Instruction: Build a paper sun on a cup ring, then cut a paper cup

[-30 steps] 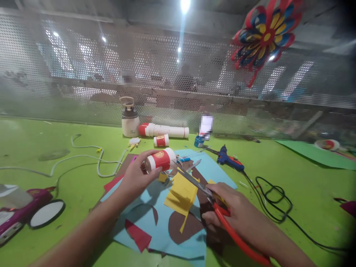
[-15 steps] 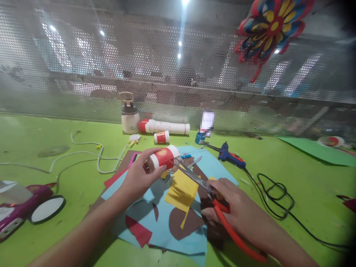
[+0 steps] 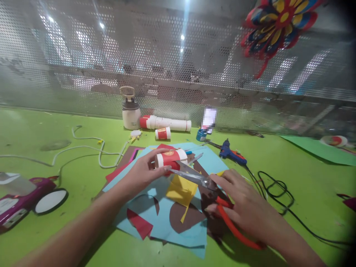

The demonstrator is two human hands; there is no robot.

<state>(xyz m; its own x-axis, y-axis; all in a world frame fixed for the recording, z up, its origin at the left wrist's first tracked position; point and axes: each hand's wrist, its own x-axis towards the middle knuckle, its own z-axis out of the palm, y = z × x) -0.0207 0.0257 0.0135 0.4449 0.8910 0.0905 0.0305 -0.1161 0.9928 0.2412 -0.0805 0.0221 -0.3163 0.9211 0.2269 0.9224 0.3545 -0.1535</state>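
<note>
My left hand is closed around a red and white paper cup that lies on its side in the air. In my right hand is a pair of scissors with red handles. The scissor blades are parted and reach the cup's lower side, near my left thumb. Beneath both hands are light blue paper sheets, a yellow paper piece, brown paper and a red paper scrap.
Behind the papers stand a pump sprayer, a white tube, another small cup and a blue jar. A glue gun with a black cord lies right. Leftward are a white cable and a purple device.
The scissor blades have opened wider against the cup. The cup has turned a little and shifted slightly right, and the whole view has moved slightly.
</note>
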